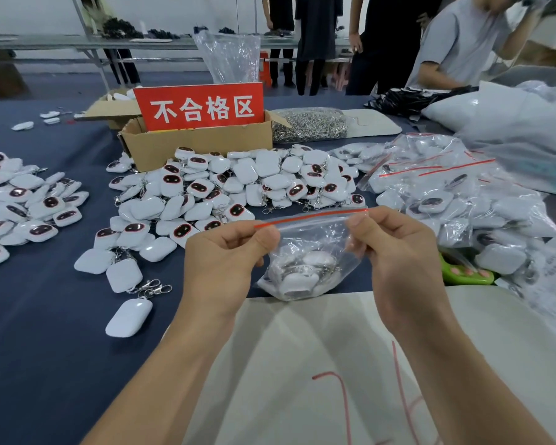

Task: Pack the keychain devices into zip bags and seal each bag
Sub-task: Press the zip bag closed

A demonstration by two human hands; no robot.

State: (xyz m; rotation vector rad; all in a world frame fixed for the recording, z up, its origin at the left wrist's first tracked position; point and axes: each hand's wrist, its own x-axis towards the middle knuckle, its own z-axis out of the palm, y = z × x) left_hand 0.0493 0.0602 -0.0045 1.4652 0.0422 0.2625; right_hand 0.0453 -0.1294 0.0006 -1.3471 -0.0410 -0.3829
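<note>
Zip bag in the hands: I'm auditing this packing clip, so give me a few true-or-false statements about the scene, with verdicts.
1. Both hands, left hand and right hand, pinch the top of the zip bag. True.
2. The bag is empty. False: white devices lie inside it.
3. The bag's zip strip is blue. False: it is red.
4. A red sign stands in a cardboard box. True.
5. The filled bags lie to the left of the hands. False: they are piled on the right.
</note>
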